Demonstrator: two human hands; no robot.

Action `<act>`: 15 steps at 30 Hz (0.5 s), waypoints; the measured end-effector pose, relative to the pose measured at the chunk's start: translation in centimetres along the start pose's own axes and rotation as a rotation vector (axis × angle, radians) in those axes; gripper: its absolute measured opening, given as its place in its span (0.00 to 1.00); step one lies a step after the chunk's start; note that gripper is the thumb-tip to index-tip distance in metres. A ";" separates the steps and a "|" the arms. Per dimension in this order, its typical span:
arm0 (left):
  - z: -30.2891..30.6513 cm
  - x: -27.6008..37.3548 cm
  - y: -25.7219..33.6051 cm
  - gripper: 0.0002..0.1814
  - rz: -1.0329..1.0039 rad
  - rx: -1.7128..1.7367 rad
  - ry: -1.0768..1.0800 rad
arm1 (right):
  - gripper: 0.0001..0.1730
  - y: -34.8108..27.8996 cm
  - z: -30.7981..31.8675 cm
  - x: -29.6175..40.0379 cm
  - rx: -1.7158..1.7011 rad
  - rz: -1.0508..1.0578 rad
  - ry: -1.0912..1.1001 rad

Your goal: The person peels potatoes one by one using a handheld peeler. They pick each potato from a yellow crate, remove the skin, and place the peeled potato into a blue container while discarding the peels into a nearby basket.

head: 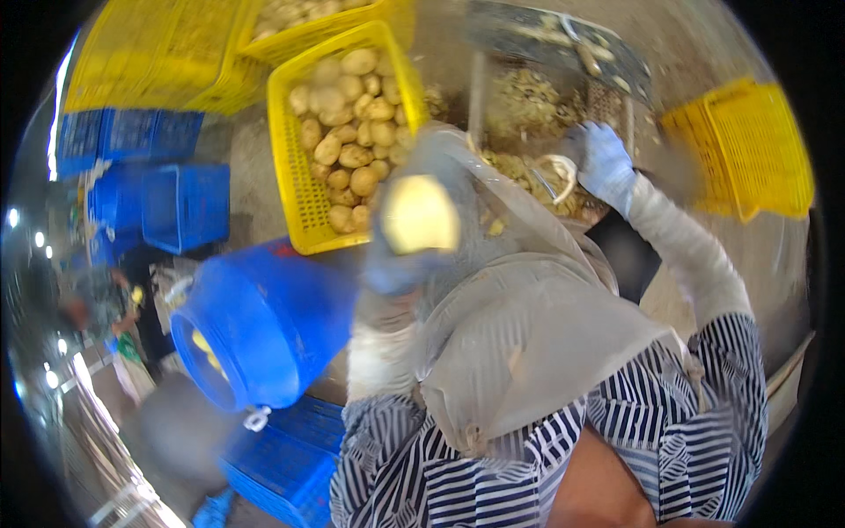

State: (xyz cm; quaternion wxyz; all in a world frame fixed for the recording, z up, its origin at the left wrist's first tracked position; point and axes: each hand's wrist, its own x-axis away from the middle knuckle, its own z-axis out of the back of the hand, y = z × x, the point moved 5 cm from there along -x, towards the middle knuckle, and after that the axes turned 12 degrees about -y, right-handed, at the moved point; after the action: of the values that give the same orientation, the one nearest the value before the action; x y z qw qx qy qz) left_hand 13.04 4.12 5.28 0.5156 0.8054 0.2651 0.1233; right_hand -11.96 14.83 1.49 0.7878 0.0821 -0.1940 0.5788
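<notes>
My left hand (396, 274), in a blue glove, is closed around a peeled potato (422, 214) with pale yellow flesh; both are blurred. In my right hand (606, 162), also gloved, is a peeler (562, 178) with a white curved frame and a metal blade. It is held apart from the potato, over a crate (478, 99) with heaped peelings (528, 99). A yellow plastic crate (282, 152) full of unpeeled potatoes (356, 155) stands beyond my left hand. A translucent plastic apron (535, 330) covers my lap.
A blue plastic barrel (264, 323) with peeled potatoes (210, 353) stands at my left. A knife (584, 56) lies on a dark board (515, 30) across the far end of the peelings crate. Yellow crates (746, 152) stand at right, blue crates (188, 208) at left. Another person (99, 303) sits farther left.
</notes>
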 end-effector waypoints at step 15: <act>21.0 9.3 16.7 0.30 0.094 -1.860 1.041 | 0.15 4.2 -4.9 -2.2 -0.352 -0.129 0.158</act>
State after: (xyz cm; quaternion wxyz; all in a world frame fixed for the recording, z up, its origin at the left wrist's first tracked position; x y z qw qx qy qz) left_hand 35.66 -12.23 10.36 0.7457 -0.0469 0.2231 0.6261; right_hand -15.46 15.90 -4.23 0.8382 -0.0903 -0.2241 0.4890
